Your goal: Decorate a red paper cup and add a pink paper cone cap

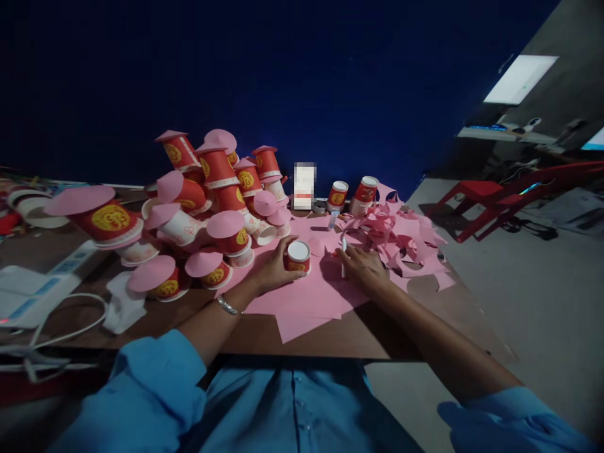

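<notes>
Cups with pink paper hats [226, 233] crowd the desk [292, 340] to the left, and a heap of pink scraps [406, 236] hems in the right! Between them, on pink sheets [292, 305], sits the red paper cup [297, 259], white base up, a gold print on its side. The left hand [278, 267] curls around it, thumb in front. Across the sheets, the right hand [362, 267] has its fingers closed on a slim white tube [344, 258], held upright.

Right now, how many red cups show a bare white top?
3: one cup in the left hand, another at the back, the third just right of that. The cup heap may hide more.
</notes>
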A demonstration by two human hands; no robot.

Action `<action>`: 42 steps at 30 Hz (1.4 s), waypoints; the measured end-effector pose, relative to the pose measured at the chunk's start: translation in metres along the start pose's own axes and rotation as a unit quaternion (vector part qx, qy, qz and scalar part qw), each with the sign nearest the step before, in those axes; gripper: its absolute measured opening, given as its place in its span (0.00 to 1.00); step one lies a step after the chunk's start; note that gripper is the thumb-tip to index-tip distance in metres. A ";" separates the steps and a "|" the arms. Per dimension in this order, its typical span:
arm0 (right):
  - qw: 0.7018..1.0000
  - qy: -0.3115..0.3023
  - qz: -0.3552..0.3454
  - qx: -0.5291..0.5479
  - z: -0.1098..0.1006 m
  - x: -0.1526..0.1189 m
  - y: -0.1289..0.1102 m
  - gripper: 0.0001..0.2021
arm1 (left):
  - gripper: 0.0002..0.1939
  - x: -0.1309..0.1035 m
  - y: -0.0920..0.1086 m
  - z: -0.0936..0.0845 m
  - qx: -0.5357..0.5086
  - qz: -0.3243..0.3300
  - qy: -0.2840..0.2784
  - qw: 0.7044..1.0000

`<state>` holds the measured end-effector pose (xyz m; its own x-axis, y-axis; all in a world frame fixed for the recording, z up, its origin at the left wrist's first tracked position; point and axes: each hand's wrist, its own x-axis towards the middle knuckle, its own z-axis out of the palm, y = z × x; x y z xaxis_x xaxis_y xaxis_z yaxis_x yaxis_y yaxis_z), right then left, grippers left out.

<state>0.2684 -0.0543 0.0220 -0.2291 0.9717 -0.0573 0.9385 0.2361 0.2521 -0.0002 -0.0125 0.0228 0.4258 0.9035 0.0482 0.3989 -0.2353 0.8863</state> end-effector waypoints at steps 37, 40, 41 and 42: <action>0.999 0.006 0.030 0.040 -0.006 -0.018 0.002 0.23 | 0.50 0.008 -0.018 0.000 -0.073 0.003 -0.026 0.997; 0.998 0.016 0.029 0.044 0.000 -0.013 0.004 0.24 | 0.50 0.006 -0.017 -0.002 -0.072 -0.007 -0.029 0.997; 0.998 0.020 0.027 0.046 0.002 -0.012 0.005 0.24 | 0.50 0.006 -0.017 -0.002 -0.071 -0.012 -0.033 0.997; 0.998 0.024 0.025 0.047 0.004 -0.011 0.004 0.24 | 0.50 0.005 -0.016 -0.003 -0.071 -0.021 -0.036 0.997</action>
<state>0.2761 -0.0636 0.0201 -0.1906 0.9817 -0.0001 0.9687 0.1880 0.1621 -0.0066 -0.0033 0.0101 0.4712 0.8818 -0.0184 0.3003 -0.1408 0.9434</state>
